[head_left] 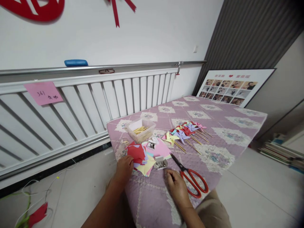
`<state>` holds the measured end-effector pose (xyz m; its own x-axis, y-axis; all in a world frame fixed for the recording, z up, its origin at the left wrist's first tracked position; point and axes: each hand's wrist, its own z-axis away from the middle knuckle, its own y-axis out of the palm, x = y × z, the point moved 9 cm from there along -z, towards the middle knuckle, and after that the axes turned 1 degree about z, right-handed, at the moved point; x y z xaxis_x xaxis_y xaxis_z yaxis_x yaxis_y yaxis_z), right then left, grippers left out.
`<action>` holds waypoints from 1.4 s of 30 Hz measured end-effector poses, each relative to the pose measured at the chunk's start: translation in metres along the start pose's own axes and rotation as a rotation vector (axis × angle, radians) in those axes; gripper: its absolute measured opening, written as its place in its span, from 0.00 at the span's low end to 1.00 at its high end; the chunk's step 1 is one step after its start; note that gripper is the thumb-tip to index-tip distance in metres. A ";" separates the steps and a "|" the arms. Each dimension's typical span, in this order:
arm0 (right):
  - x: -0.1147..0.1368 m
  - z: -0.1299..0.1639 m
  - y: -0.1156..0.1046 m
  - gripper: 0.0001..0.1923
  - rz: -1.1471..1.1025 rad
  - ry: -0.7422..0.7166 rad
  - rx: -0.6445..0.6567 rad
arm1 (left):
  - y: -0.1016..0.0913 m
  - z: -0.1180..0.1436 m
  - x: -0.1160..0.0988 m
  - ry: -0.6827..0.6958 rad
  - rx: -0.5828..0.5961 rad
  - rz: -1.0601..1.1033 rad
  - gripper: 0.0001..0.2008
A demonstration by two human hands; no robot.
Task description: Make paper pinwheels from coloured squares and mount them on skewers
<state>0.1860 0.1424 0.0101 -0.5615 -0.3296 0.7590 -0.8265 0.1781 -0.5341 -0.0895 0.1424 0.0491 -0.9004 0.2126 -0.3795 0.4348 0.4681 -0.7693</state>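
Note:
My left hand (125, 167) is at the near left edge of a loose pile of coloured paper, its fingers pinched at a red paper sheet (136, 152). Yellow paper (146, 165) and pink paper (162, 148) lie beside and under it. My right hand (177, 186) rests on the tablecloth with curled fingers; whether anything small is in them is hidden. Just beyond it sits a small white open box (161, 164) holding small metallic pieces. Scissors with red handles (193, 180) lie right of this hand, blades slightly apart and pointing away.
Several finished paper pinwheels (181, 136) on sticks lie in a row farther back. A clear plastic box (141, 129) holds thin wooden sticks. The table has a purple flowered cloth (152, 202). A white radiator (95, 107) stands behind, and a photo board (234, 85) leans at the far end.

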 end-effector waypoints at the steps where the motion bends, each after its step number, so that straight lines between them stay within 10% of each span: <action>1: 0.000 0.000 0.000 0.13 -0.003 0.001 0.000 | -0.003 -0.001 0.002 -0.003 -0.030 0.007 0.10; 11: -0.005 0.000 0.002 0.13 -0.040 0.016 -0.003 | -0.065 0.008 -0.031 -0.050 -0.514 0.211 0.09; 17: -0.002 0.002 0.000 0.14 -0.084 0.055 0.005 | -0.015 0.052 -0.083 -0.043 -0.290 0.410 0.15; 22: -0.001 0.006 0.003 0.15 -0.160 0.100 0.060 | 0.031 0.077 -0.080 -0.132 -0.101 0.448 0.17; 42: 0.010 0.047 0.020 0.18 -0.557 0.388 0.204 | 0.033 0.080 -0.085 -0.070 -0.041 0.479 0.22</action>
<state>0.1660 0.0987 -0.0106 -0.0632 0.0398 0.9972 -0.9922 -0.1105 -0.0584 0.0025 0.0716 0.0150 -0.5956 0.3550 -0.7206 0.7979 0.3651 -0.4796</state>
